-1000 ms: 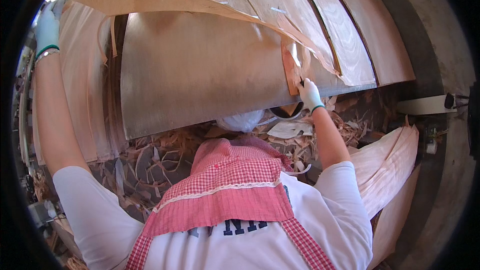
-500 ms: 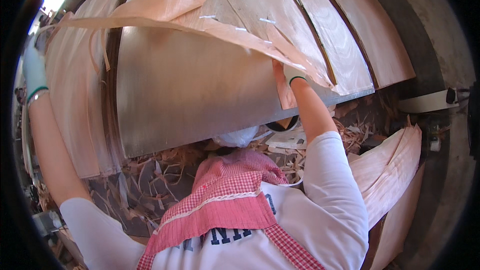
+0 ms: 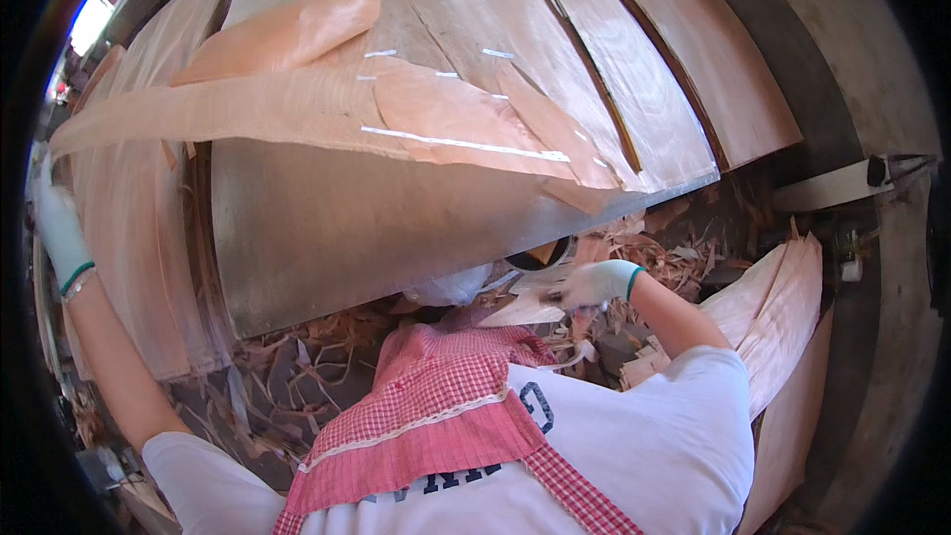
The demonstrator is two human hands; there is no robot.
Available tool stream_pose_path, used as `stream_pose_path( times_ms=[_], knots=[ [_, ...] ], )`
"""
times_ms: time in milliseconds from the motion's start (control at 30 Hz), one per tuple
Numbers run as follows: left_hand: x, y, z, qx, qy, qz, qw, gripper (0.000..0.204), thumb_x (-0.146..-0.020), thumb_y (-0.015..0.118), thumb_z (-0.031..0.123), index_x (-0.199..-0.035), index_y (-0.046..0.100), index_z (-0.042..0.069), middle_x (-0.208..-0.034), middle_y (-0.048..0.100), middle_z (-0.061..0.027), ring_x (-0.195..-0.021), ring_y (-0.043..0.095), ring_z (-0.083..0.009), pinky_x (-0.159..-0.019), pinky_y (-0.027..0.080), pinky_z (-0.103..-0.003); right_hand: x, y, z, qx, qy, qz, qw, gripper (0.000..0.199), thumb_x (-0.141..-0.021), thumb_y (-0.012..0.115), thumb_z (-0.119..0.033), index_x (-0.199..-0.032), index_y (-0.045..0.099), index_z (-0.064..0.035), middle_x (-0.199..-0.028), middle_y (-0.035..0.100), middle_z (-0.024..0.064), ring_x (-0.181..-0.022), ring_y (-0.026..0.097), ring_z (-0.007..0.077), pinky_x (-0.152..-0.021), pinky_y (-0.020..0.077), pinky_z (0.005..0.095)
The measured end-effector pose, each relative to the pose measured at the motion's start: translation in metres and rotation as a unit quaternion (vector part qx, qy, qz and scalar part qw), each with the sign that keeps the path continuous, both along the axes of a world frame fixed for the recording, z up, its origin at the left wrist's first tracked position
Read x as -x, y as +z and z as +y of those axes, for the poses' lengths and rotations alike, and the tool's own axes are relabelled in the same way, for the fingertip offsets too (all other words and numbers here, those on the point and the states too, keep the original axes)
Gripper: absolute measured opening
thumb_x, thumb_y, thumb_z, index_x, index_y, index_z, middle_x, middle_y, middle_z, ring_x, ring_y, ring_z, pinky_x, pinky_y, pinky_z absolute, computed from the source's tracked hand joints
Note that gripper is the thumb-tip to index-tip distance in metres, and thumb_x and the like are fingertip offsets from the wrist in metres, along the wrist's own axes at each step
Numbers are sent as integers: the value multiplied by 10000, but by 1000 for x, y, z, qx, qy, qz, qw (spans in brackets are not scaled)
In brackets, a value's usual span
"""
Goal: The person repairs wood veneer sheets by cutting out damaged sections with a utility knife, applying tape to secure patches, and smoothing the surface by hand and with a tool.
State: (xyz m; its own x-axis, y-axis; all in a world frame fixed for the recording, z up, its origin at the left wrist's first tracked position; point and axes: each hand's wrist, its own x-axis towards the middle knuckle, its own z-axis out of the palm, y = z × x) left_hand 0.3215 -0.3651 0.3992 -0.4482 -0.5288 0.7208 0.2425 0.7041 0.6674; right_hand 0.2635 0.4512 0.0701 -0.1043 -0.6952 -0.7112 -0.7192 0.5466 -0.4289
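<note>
My left hand (image 3: pixel 59 228), gloved, grips the far-left edge of the veneer sheet (image 3: pixel 297 104) lying raised over the table (image 3: pixel 327 228). My right hand (image 3: pixel 594 284), fingers curled, pinches a pale scrap (image 3: pixel 520 312) below the table edge, above the shavings (image 3: pixel 684 258).

Warm, bright daylight entering from 10 o'clock; glare streaks on the veneer sheet (image 3: pixel 327 104); deep shadow beneath it; fisheye bending and black vignette around the rim.

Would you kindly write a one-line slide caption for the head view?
Gloved left hand holds a long veneer sheet at its far end while the gloved right hand reaches low among wood scraps.
</note>
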Motion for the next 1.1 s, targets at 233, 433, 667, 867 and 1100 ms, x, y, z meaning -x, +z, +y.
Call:
stream_pose_path(
  times_ms=[233,433,667,867,1100],
  knots=[
    [11,-22,-20,-139,-19,6,990,373,-932,566,149,-1253,563,-42,-1250,581,-101,-1148,542,-194,-1021,399,-313,62,-1,-8,-28,-476,360,802,293,-894,499,-226,-944,701,-19,-991,686,212,-912,682,350,-770,547,445],
    [14,-24,-33,-202,-51,20,978,377,-935,581,179,-1247,571,-33,-1252,580,-103,-1154,542,-189,-1018,400,-309,84,-26,-8,-19,-521,389,760,265,-870,513,-207,-959,708,-49,-967,696,190,-892,683,357,-779,544,433],
    [9,-18,-13,-193,-31,8,981,359,-931,562,149,-1249,568,-18,-1202,604,-108,-1101,567,-182,-979,427,-298,-28,-5,46,-156,-98,82,979,226,-864,526,-184,-921,663,-14,-966,695,191,-879,688,312,-751,534,449],
    [12,-9,3,-112,22,-28,993,360,-931,532,114,-1268,551,-12,-1177,614,-116,-1077,576,-193,-969,437,-298,3,-11,36,109,-481,281,823,381,-882,558,-329,-1004,574,31,-930,650,275,-891,624,441,-772,483,519],
    [14,-2,11,-167,35,-81,982,364,-936,508,94,-1280,536,-21,-1156,623,-122,-1059,584,-205,-966,444,-295,73,-21,-86,231,-541,389,709,434,-868,580,-381,-1072,609,0,-996,645,287,-977,613,431,-872,464,487]
  ],
)
